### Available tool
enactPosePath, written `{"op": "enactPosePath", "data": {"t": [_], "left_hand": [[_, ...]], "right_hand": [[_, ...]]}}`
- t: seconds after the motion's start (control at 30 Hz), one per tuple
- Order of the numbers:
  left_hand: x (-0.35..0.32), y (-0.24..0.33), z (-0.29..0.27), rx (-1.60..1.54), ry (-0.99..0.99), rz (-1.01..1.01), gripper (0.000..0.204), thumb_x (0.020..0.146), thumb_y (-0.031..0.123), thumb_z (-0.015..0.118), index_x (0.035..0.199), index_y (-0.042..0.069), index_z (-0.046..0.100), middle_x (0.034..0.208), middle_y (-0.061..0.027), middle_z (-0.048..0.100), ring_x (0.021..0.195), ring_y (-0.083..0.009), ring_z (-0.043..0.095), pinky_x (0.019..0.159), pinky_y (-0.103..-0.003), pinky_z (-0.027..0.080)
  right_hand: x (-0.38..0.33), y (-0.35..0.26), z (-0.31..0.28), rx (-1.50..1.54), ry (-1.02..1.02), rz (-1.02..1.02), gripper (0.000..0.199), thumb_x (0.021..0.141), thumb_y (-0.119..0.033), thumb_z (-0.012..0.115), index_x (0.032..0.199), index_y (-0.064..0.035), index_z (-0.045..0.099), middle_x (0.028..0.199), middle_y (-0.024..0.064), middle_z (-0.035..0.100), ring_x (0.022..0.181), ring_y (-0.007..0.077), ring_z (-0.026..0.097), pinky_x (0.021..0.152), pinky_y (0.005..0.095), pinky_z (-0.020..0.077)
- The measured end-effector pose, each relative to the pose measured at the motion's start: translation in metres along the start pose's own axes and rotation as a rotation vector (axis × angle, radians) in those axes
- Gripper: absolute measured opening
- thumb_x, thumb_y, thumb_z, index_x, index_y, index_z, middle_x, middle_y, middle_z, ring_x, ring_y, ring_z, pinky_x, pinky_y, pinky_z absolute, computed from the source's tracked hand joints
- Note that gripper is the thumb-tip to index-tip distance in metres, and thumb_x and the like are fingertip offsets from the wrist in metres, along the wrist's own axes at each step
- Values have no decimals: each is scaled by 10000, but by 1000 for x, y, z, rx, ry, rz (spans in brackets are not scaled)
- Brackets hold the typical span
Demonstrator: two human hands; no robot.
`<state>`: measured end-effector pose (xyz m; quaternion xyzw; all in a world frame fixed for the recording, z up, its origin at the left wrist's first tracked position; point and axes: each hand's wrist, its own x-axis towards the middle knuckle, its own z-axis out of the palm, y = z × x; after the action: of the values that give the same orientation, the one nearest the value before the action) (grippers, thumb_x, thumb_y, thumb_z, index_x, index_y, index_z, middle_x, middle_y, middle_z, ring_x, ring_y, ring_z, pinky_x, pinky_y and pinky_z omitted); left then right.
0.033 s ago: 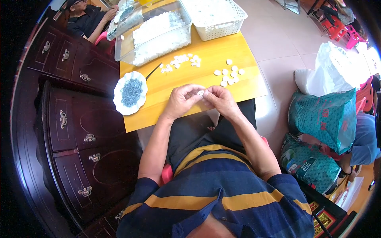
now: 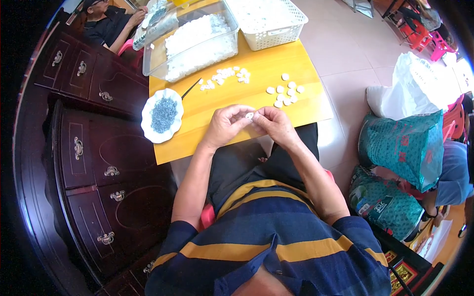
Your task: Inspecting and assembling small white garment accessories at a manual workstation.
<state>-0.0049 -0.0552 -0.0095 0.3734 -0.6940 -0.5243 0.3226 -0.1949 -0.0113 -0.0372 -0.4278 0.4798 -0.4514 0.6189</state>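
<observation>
My left hand point(image 2: 226, 126) and my right hand point(image 2: 277, 126) meet over the near edge of the yellow table point(image 2: 247, 101). Their fingertips pinch one small white round piece point(image 2: 250, 116) between them. Beyond the hands lie two loose groups of the same white pieces: one in the table's middle point(image 2: 224, 78) and one to the right point(image 2: 285, 93). Left of my left hand sits a white dish point(image 2: 148, 129) filled with small grey-blue parts. A thin dark tool point(image 2: 190, 89) lies beside it.
A clear plastic tub point(image 2: 155, 59) of white pieces and a white basket point(image 2: 276, 37) stand at the table's far side. A dark wooden cabinet point(image 2: 89, 163) runs along the left. Another person point(image 2: 111, 24) sits at top left. Teal sacks point(image 2: 405, 148) and a white bag point(image 2: 414, 84) stand on the floor at right.
</observation>
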Motion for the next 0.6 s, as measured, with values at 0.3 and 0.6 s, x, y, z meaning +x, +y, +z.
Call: {"op": "enactPosePath", "data": {"t": [0.3,0.6], "left_hand": [[0,0,-8,-23,-51,-41,192,930,74,719,1103,-9,735,964,-34,748,838,-74,668,772,-233,545],[1,-1,-13,-111,-111,-68,222,922,73,729,1126,-12,733,983,-48,754,851,-84,674,799,-242,553]], "right_hand": [[4,3,-4,-69,-58,16,215,1025,-235,632,1007,-23,669,848,-3,645,743,72,590,693,233,521],[2,-1,-6,-99,-83,45,219,1022,-219,634,999,-4,667,856,19,666,756,87,620,716,257,549]]}}
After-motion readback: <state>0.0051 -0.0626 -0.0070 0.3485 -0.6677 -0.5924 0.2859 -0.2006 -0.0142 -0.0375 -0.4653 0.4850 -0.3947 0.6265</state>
